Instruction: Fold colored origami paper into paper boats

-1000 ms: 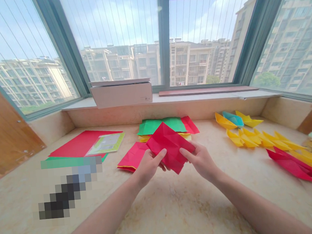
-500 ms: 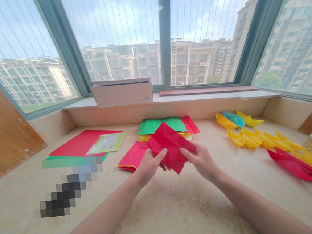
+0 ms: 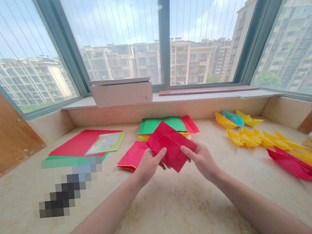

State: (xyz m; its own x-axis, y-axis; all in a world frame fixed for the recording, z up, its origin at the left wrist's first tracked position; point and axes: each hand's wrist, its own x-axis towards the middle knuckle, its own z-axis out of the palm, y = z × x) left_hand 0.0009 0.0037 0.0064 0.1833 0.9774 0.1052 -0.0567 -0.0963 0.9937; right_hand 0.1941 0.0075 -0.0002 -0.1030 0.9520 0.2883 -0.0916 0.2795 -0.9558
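A creased red sheet of origami paper (image 3: 171, 145) is held up in a diamond shape in the middle of the view. My left hand (image 3: 150, 164) pinches its left lower edge, thumb on the front and fingers behind. At the right lower edge, my right hand (image 3: 200, 156) grips it in the same way. Just left of it, a folded red paper stack (image 3: 133, 153) with a yellow edge lies on the counter. Behind the held paper are green folded sheets (image 3: 164, 124) with yellow and red ones, partly covered by it.
Yellow paper boats (image 3: 252, 137) stand in a row on the right, near a blue boat (image 3: 234, 118) and red boats (image 3: 292, 163). Flat red sheets (image 3: 78, 142) and a clear packet (image 3: 106, 142) lie left, by a pixelated patch. A white box (image 3: 122, 93) rests on the windowsill.
Almost nothing differs. Both hands keep the red paper in the same place, and the whole view has shifted very slightly.
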